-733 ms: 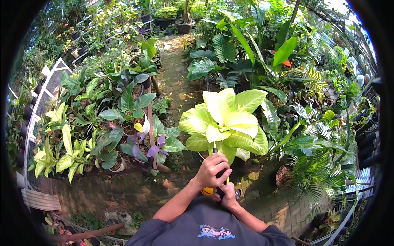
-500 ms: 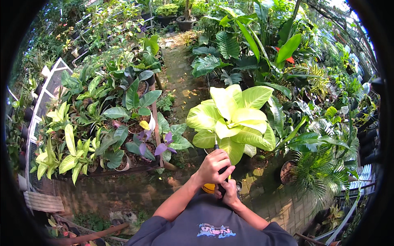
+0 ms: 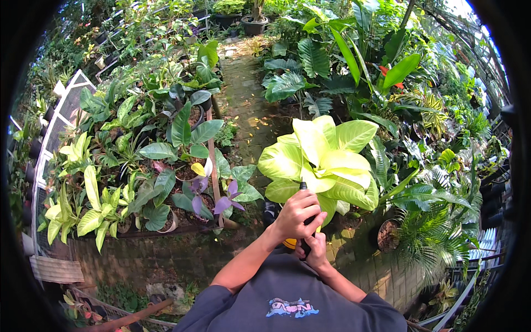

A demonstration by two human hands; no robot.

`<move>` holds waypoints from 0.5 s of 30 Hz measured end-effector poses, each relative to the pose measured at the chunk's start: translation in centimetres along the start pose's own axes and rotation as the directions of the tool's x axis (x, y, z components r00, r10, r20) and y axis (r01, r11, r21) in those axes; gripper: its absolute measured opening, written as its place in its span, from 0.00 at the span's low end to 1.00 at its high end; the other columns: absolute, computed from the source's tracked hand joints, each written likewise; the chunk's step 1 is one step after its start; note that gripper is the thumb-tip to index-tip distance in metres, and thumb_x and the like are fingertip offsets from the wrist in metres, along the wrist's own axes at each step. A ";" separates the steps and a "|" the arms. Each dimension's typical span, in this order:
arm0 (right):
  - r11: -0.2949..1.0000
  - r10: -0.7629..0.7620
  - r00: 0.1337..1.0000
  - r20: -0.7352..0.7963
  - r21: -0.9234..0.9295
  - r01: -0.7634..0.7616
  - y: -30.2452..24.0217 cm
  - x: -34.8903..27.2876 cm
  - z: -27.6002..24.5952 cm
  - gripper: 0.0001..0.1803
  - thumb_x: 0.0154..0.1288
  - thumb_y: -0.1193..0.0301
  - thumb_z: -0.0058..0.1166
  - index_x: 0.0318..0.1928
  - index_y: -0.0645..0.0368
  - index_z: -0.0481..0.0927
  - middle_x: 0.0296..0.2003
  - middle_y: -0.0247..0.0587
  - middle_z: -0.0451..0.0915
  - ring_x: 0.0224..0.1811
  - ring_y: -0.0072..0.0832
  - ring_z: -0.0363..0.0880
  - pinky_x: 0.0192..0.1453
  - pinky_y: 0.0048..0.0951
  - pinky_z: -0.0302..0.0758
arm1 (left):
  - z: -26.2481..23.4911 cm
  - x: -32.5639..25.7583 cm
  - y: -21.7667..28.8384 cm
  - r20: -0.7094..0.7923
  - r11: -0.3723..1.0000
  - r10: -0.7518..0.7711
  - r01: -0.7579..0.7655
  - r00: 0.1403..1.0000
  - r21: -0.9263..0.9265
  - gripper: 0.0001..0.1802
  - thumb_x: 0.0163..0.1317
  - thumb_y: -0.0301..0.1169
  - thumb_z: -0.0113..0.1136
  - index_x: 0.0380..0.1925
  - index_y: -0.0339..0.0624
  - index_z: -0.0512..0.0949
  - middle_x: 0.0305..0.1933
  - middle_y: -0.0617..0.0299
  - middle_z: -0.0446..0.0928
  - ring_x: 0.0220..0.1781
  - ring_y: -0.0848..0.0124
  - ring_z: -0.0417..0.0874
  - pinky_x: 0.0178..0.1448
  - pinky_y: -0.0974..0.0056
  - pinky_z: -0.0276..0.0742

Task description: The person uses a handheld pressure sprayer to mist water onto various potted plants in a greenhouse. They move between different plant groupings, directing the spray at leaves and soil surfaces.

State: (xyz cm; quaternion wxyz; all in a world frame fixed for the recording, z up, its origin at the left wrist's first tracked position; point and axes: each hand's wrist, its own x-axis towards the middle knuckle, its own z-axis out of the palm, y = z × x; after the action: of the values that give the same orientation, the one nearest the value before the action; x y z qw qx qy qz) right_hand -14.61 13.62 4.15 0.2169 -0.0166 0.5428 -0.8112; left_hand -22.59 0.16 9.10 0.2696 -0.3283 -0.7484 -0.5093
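Note:
My left hand [image 3: 300, 214] is wrapped round the upper part of a black grip [image 3: 303, 186], which looks like the handle of a spray wand. Just below it, my right hand [image 3: 315, 250] is closed round the lower part of the same handle. A bit of yellow [image 3: 290, 243] shows beside the right hand; what it belongs to is hidden. Directly beyond my hands stands a plant with broad yellow-green leaves [image 3: 323, 166], overlapped by the top of the handle. No thin rod can be made out clearly against the leaves now.
Potted plants crowd a raised bed on the left, some with purple leaves [image 3: 228, 200], behind a wooden rail [image 3: 212, 166]. A mossy paved path [image 3: 243, 83] runs away ahead. On the right, a brown pot [image 3: 389, 234] sits by feathery palm fronds [image 3: 420, 235]. White-framed mesh [image 3: 58, 135] lines the far left.
Both hands, with the handle, have shifted slightly to the right and a little upward. The whole view has also slid a bit. The grip on the handle is unchanged.

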 end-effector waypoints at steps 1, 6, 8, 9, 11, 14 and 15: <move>1.000 0.000 1.000 0.001 0.003 0.000 0.0 0.9 0.2 0.19 0.68 0.59 0.43 0.27 0.63 0.70 0.14 0.34 0.67 0.13 0.20 0.65 0.18 0.22 0.61 | -0.4 0.2 -0.7 0.007 1.000 -0.009 0.009 1.000 0.010 0.10 0.49 0.24 0.66 0.18 0.37 0.73 0.25 0.56 0.73 0.34 0.57 0.76 0.40 0.57 0.74; 1.000 0.001 1.000 -0.002 0.014 -0.001 -0.2 5.8 1.2 0.21 0.69 0.56 0.44 0.29 0.64 0.71 0.14 0.34 0.68 0.13 0.21 0.65 0.18 0.22 0.62 | -2.1 2.0 -4.8 0.004 0.999 -0.039 0.039 0.999 0.024 0.10 0.52 0.27 0.65 0.18 0.37 0.74 0.25 0.56 0.73 0.34 0.58 0.76 0.42 0.57 0.73; 0.998 0.007 1.000 -0.007 0.061 -0.006 -0.6 7.9 1.5 0.22 0.69 0.55 0.45 0.29 0.64 0.71 0.14 0.35 0.68 0.13 0.21 0.65 0.18 0.23 0.62 | -2.6 3.3 -6.7 0.026 0.999 -0.023 0.022 0.999 0.037 0.10 0.52 0.27 0.65 0.19 0.38 0.74 0.26 0.57 0.74 0.34 0.58 0.76 0.42 0.57 0.73; 0.995 0.023 1.000 -0.015 0.099 -0.021 -0.8 9.0 1.6 0.23 0.69 0.55 0.45 0.29 0.64 0.71 0.14 0.35 0.68 0.13 0.21 0.65 0.18 0.23 0.62 | -2.9 4.1 -7.6 0.034 0.999 -0.018 0.017 0.999 0.034 0.10 0.52 0.27 0.65 0.19 0.38 0.75 0.26 0.57 0.74 0.35 0.58 0.76 0.42 0.57 0.73; 0.993 -0.010 1.000 -0.008 0.121 0.011 -1.2 11.1 1.6 0.24 0.69 0.53 0.46 0.29 0.64 0.71 0.15 0.35 0.68 0.13 0.22 0.65 0.18 0.23 0.63 | -3.1 5.5 -9.5 0.054 0.999 0.010 -0.013 0.998 0.040 0.10 0.51 0.26 0.66 0.18 0.38 0.74 0.26 0.57 0.74 0.34 0.58 0.76 0.42 0.58 0.74; 0.997 -0.017 0.999 -0.046 0.072 0.020 -1.6 14.0 1.3 0.24 0.67 0.52 0.43 0.28 0.64 0.69 0.13 0.36 0.67 0.12 0.23 0.64 0.18 0.24 0.63 | -3.3 7.3 -12.2 0.078 1.000 -0.001 -0.001 0.997 0.030 0.10 0.50 0.25 0.66 0.18 0.38 0.73 0.25 0.58 0.74 0.34 0.58 0.77 0.42 0.58 0.74; 0.999 -0.004 0.997 -0.076 0.041 0.007 -1.7 14.8 1.2 0.24 0.66 0.52 0.42 0.28 0.64 0.69 0.13 0.37 0.66 0.12 0.24 0.63 0.17 0.24 0.63 | -3.2 7.7 -13.0 0.080 1.000 -0.005 0.004 0.997 0.023 0.10 0.50 0.25 0.66 0.18 0.38 0.73 0.25 0.58 0.74 0.34 0.58 0.77 0.42 0.58 0.74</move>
State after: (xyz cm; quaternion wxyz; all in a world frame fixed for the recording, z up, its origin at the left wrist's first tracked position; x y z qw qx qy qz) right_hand -28.25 7.65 3.08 0.1942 0.0175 0.5338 -0.8228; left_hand -37.25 -4.67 8.29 0.2419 -0.3437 -0.7652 -0.4877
